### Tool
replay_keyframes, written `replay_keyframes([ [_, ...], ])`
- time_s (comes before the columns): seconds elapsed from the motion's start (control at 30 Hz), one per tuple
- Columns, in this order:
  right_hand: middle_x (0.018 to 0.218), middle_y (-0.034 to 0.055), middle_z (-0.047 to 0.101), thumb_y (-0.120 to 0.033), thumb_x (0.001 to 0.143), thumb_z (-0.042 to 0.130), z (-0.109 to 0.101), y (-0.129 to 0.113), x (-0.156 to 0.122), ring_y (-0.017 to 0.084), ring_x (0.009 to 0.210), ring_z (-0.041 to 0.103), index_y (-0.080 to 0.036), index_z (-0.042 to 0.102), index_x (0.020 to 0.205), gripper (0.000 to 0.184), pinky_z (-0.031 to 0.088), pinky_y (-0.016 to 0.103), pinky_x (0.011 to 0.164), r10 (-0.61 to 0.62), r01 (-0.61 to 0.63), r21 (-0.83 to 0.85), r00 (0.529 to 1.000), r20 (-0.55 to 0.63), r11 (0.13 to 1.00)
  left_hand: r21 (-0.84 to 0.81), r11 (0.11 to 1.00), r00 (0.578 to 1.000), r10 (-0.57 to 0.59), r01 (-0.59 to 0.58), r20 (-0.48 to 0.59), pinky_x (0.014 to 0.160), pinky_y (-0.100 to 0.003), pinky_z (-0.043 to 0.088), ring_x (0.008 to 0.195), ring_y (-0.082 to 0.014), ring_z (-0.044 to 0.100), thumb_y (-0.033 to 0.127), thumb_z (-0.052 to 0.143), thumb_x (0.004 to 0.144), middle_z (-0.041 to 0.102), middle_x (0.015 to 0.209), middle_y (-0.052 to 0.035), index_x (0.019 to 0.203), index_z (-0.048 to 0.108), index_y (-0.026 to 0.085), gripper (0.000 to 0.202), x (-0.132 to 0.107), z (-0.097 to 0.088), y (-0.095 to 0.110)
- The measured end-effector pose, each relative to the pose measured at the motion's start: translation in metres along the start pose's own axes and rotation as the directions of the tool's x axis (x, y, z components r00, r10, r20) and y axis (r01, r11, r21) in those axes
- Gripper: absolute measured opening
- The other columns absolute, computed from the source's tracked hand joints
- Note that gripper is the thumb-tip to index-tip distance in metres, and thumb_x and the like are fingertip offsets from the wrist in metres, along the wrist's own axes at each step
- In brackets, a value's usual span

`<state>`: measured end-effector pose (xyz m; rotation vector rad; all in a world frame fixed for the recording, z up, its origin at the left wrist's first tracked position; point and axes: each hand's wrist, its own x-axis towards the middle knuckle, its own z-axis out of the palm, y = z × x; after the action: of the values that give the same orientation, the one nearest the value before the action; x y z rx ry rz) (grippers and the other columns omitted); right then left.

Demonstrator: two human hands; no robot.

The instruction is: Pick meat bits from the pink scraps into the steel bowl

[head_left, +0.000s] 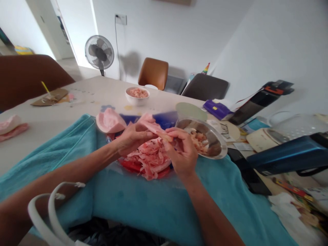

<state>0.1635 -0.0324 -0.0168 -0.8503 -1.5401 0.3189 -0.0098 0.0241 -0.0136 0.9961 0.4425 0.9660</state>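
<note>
Both hands meet above a heap of torn pink pomelo membranes (151,157) lying on red and blue plastic. My left hand (132,136) pinches one end of a pale pink pomelo segment (156,129). The fingers of my right hand (183,148) are closed on its other, yellowish end. Just right of that hand is a steel bowl (221,147) with peeled pulp pieces (200,141) in it. A thick piece of pink pomelo rind (110,120) sits beyond my left hand.
A white bowl (137,99) heaped with pink pulp stands farther back. Teal cloth (143,205) covers the table's near edge. On the right are a phone (248,171), a blue bottle (284,153), a black bottle (253,102) and a purple pack (217,109). More rind (12,128) lies far left.
</note>
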Motion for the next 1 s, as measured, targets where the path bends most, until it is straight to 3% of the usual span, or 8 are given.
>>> replay_keyframes([
  [0.07, 0.109, 0.0058, 0.064, -0.016, 0.085, 0.064, 0.000, 0.003, -0.003, 0.021, 0.106, 0.062, -0.028, 0.060, 0.101, 0.020, 0.057, 0.040, 0.087, -0.022, 0.022, -0.028, 1.000, 0.017, 0.999, -0.039, 0.999, 0.999, -0.002, 0.003, 0.046, 0.104, -0.041, 0.046, 0.109, -0.0234, 0.066, 0.023, 0.081, 0.070, 0.072, 0.105, -0.0071, 0.109, 0.070, 0.018, 0.040, 0.000, -0.001, 0.000],
  [0.2, 0.114, 0.0077, 0.062, -0.015, 0.084, 0.063, 0.001, 0.007, -0.005, 0.023, 0.110, 0.061, -0.027, 0.058, 0.103, 0.023, 0.057, 0.043, 0.090, -0.038, 0.042, -0.073, 0.997, 0.060, 0.996, -0.087, 0.996, 0.996, -0.031, 0.038, 0.088, 0.101, -0.040, 0.049, 0.113, -0.0231, 0.065, 0.025, 0.079, 0.073, 0.070, 0.115, -0.0055, 0.121, 0.065, 0.026, 0.050, 0.001, -0.002, 0.001],
  [0.37, 0.110, 0.0064, 0.065, -0.021, 0.083, 0.066, -0.002, 0.000, 0.002, 0.022, 0.106, 0.064, -0.026, 0.061, 0.102, 0.020, 0.055, 0.042, 0.090, -0.027, 0.049, -0.137, 0.987, 0.157, 0.989, -0.078, 0.995, 0.997, -0.059, 0.062, 0.038, 0.090, -0.036, 0.054, 0.096, -0.0184, 0.069, 0.016, 0.075, 0.075, 0.071, 0.107, -0.0029, 0.126, 0.062, 0.028, 0.054, 0.000, -0.001, 0.005],
  [0.5, 0.100, 0.0031, 0.070, -0.023, 0.089, 0.062, -0.005, -0.004, 0.006, 0.019, 0.095, 0.066, -0.027, 0.068, 0.096, 0.010, 0.055, 0.038, 0.086, 0.035, -0.007, -0.202, 0.990, 0.136, 0.979, -0.015, 0.998, 0.997, -0.067, 0.068, 0.039, 0.086, -0.037, 0.056, 0.091, -0.0179, 0.069, 0.013, 0.072, 0.078, 0.071, 0.099, -0.0026, 0.131, 0.059, 0.027, 0.056, -0.001, 0.000, 0.005],
  [0.67, 0.094, 0.0020, 0.072, -0.023, 0.085, 0.065, -0.007, -0.001, 0.008, 0.018, 0.089, 0.067, -0.027, 0.072, 0.091, 0.010, 0.055, 0.036, 0.082, 0.113, -0.082, -0.154, 0.971, 0.209, 0.985, 0.033, 0.998, 0.996, -0.064, 0.062, 0.062, 0.083, -0.037, 0.056, 0.091, -0.0187, 0.069, 0.014, 0.072, 0.078, 0.070, 0.100, -0.0032, 0.131, 0.058, 0.026, 0.056, -0.003, 0.000, 0.000],
  [1.0, 0.088, -0.0009, 0.073, -0.020, 0.087, 0.064, -0.009, 0.000, 0.010, 0.017, 0.086, 0.068, -0.028, 0.073, 0.088, 0.012, 0.055, 0.033, 0.080, 0.086, -0.062, -0.104, 0.964, 0.252, 0.993, 0.104, 0.990, 0.990, -0.101, 0.091, 0.102, 0.079, -0.036, 0.058, 0.085, -0.0185, 0.070, 0.016, 0.070, 0.082, 0.069, 0.097, -0.0041, 0.136, 0.053, 0.024, 0.057, -0.003, -0.003, 0.001],
])
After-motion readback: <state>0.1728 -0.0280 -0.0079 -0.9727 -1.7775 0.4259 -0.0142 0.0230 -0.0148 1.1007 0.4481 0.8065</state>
